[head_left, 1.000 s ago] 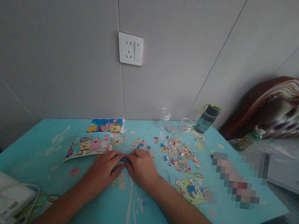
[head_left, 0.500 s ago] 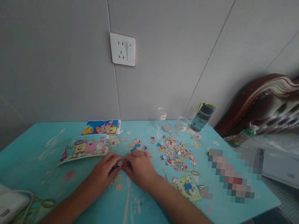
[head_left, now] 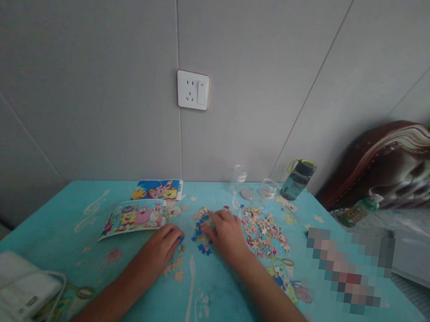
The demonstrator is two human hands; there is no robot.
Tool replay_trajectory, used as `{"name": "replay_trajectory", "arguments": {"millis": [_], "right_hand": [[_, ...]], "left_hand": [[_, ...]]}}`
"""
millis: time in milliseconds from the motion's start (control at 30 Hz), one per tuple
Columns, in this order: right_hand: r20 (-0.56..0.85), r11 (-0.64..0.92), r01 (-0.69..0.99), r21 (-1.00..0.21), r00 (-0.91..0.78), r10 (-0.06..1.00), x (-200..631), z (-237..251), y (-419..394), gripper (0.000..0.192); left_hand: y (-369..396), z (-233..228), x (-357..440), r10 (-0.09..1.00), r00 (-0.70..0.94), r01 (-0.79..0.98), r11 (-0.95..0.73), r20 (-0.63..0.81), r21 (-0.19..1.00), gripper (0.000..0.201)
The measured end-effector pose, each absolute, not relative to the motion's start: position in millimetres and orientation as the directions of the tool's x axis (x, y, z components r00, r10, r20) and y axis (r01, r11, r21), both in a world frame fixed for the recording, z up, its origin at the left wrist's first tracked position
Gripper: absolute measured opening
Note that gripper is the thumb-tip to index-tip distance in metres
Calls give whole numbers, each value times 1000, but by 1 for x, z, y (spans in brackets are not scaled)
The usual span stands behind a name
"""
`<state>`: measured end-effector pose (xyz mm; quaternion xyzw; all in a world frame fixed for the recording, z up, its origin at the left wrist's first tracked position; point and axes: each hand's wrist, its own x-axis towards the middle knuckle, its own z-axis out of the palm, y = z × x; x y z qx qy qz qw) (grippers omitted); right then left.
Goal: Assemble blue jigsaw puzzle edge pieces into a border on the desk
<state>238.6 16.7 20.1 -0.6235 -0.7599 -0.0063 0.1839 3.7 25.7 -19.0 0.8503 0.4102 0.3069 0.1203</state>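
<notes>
Left hand (head_left: 159, 249): low centre of the frame, fingers curled together; a bit of blue shows at the tips, but I cannot tell whether they clamp it.
Right hand (head_left: 227, 234): centre, just right of the left hand, thumb and forefinger apart over the blue puzzle pieces.
Blue puzzle pieces (head_left: 198, 228): centre, in a cluster partly under the right hand.
Pale pieces (head_left: 178, 276): lower centre, beside the left hand.
Loose pile (head_left: 265, 230): right of centre, mixed colours, just beyond the right hand.
Picture sheets: left of centre, the nearer sheet (head_left: 136, 218) curved, the farther sheet (head_left: 159, 188) by the wall.
Bottle (head_left: 298, 180): right of centre, near two clear cups (head_left: 268, 188) and a round disc (head_left: 246, 193).
White device (head_left: 1, 281): lower left corner, a cable across it.
Socket plate (head_left: 192, 90): upper centre, on the wall.
</notes>
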Motion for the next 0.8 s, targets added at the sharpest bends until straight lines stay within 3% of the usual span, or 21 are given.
{"name": "replay_trajectory", "arguments": {"millis": [200, 367, 800], "right_hand": [[242, 25, 986, -166, 16, 970, 303, 21, 18, 16], [192, 34, 981, -189, 3, 981, 312, 12, 20, 19], [56, 125, 893, -433, -112, 992, 317, 11, 31, 25]], "left_hand": [[14, -12, 0, 715, 562, 663, -690, 415, 291, 19], [9, -10, 2, 693, 623, 645, -717, 363, 263, 19], [2, -8, 3, 637, 679, 574, -771, 366, 276, 26]]}}
